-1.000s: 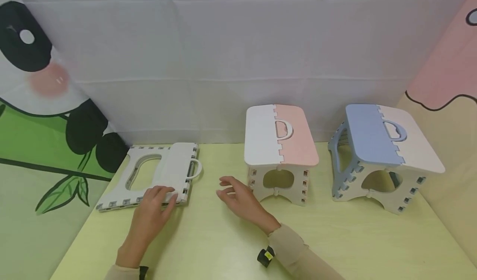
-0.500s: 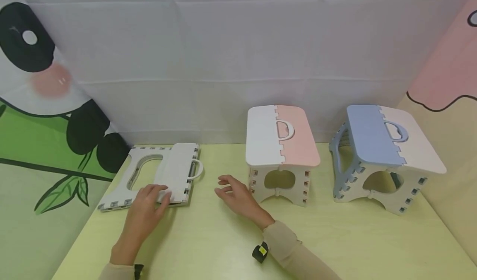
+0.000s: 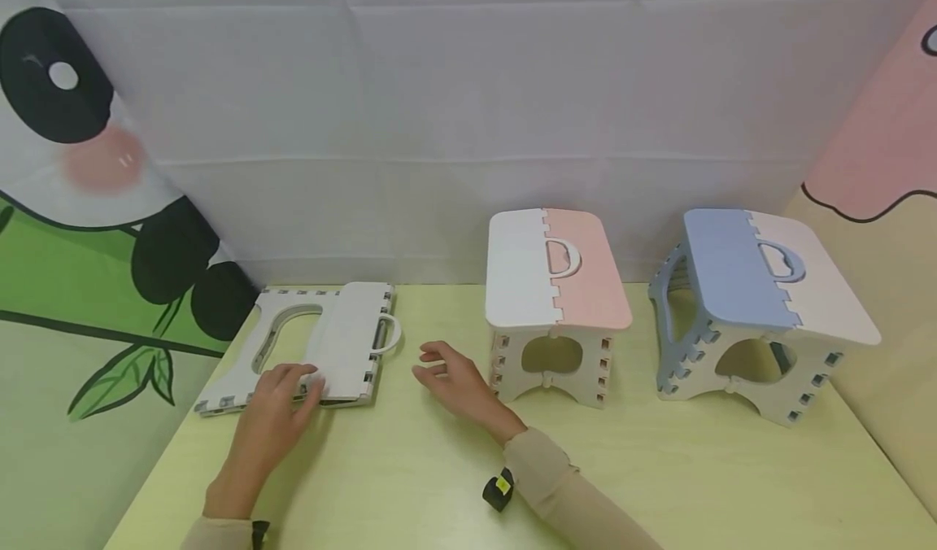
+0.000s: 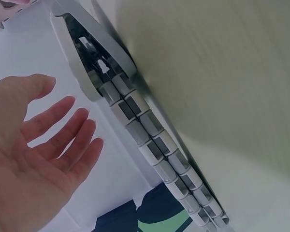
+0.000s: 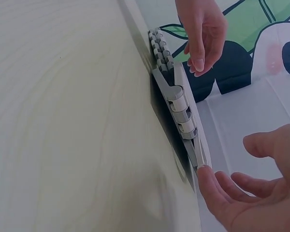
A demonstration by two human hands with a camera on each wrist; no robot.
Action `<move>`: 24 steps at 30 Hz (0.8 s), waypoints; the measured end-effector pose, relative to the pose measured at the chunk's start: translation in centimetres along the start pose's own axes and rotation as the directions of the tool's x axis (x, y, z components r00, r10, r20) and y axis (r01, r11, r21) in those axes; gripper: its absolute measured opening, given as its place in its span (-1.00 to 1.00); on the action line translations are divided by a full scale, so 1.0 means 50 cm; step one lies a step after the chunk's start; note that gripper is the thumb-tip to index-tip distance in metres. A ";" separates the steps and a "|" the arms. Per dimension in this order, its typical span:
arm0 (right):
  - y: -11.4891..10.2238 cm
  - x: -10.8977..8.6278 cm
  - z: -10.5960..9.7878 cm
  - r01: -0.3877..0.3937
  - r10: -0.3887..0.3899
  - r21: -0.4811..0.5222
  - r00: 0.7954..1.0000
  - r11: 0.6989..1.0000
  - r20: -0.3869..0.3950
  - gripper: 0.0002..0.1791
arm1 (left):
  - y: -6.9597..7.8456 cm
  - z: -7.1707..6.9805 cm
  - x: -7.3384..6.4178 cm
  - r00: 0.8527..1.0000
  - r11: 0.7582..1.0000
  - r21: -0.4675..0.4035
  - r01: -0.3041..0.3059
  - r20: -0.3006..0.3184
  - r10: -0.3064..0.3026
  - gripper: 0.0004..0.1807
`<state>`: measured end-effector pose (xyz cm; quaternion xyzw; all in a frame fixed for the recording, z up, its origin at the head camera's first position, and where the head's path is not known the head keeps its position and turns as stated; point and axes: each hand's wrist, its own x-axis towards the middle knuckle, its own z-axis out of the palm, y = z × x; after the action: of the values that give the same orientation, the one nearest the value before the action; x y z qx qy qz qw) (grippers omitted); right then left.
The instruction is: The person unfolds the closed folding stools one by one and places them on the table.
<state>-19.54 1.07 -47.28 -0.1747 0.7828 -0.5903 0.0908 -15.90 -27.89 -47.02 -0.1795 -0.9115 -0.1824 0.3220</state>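
A white folding stool (image 3: 351, 330) lies folded flat at the left of the table, its loop handle (image 3: 391, 334) pointing right. Over its near edge is my left hand (image 3: 267, 420), fingers loosely bent and holding nothing. The left wrist view shows a gap between that hand and the stool's hinged edge (image 4: 145, 130). My right hand (image 3: 461, 387) hovers to the right of the handle, fingers relaxed, nothing in them. Seen from the right wrist, its index fingertip (image 5: 204, 169) overlaps the end of the folded stool (image 5: 183, 113).
A white-and-pink stool (image 3: 520, 273) stands unfolded right of my right hand. Farther right is an unfolded blue-and-white stool (image 3: 739, 265). Behind the pale wooden table (image 3: 410, 485) hangs a white cloth (image 3: 468, 127), with printed cloth on both sides.
My left hand has slid left along the near edge of the folded stool. My right hand has drifted slightly left, closer to the handle. The stools stay in place.
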 end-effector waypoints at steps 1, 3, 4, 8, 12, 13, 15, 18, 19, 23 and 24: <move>0.000 0.002 0.001 -0.004 0.004 -0.001 1.000 1.000 -0.001 -0.51 | -0.004 0.000 -0.001 1.000 1.000 0.001 -0.002 -0.003 0.002 -0.75; -0.002 0.007 0.004 -0.014 0.014 -0.007 1.000 1.000 -0.003 -0.51 | -0.011 0.000 -0.003 1.000 1.000 0.005 -0.004 -0.005 0.004 -0.74; -0.002 0.009 0.005 -0.017 0.017 -0.009 1.000 1.000 -0.005 -0.51 | -0.014 0.000 -0.004 1.000 1.000 0.006 -0.004 -0.003 0.004 -0.74; -0.003 0.019 0.009 -0.032 0.032 -0.011 0.999 0.999 -0.010 -0.52 | -0.025 -0.001 -0.008 1.000 1.000 0.009 0.015 0.013 -0.016 -0.72; -0.002 0.029 0.013 -0.047 0.047 -0.003 0.999 0.999 -0.016 -0.50 | -0.033 -0.004 -0.008 0.999 1.000 0.011 0.028 0.023 -0.028 -0.70; -0.001 0.031 0.014 -0.050 0.050 0.002 0.999 0.999 -0.016 -0.49 | -0.034 -0.005 -0.008 0.999 1.000 0.011 0.026 0.023 -0.026 -0.70; 0.001 0.037 0.018 -0.056 0.057 0.010 0.998 0.998 -0.017 -0.47 | -0.036 -0.008 -0.008 0.999 1.000 0.012 0.027 0.027 -0.028 -0.69; 0.003 0.046 0.023 -0.064 0.064 0.018 0.998 0.998 -0.018 -0.45 | -0.041 -0.012 -0.007 0.999 0.999 0.016 0.033 0.033 -0.034 -0.69; 0.004 0.048 0.025 -0.067 0.068 0.023 0.998 0.997 -0.016 -0.45 | -0.043 -0.013 -0.008 0.999 0.999 0.018 0.034 0.033 -0.035 -0.68; 0.005 0.056 0.031 -0.078 0.078 0.044 0.997 0.996 -0.007 -0.44 | -0.054 -0.016 -0.009 0.999 1.000 0.016 0.026 0.024 -0.026 -0.66; 0.006 0.058 0.032 -0.079 0.080 0.054 0.997 0.995 -0.004 -0.44 | -0.057 -0.017 -0.010 0.999 1.000 0.017 0.023 0.022 -0.023 -0.66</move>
<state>-21.70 -1.39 -47.82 -0.1390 0.7734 -0.6075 0.1163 -16.35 -30.86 -47.34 -0.1682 -0.9185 -0.1763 0.3115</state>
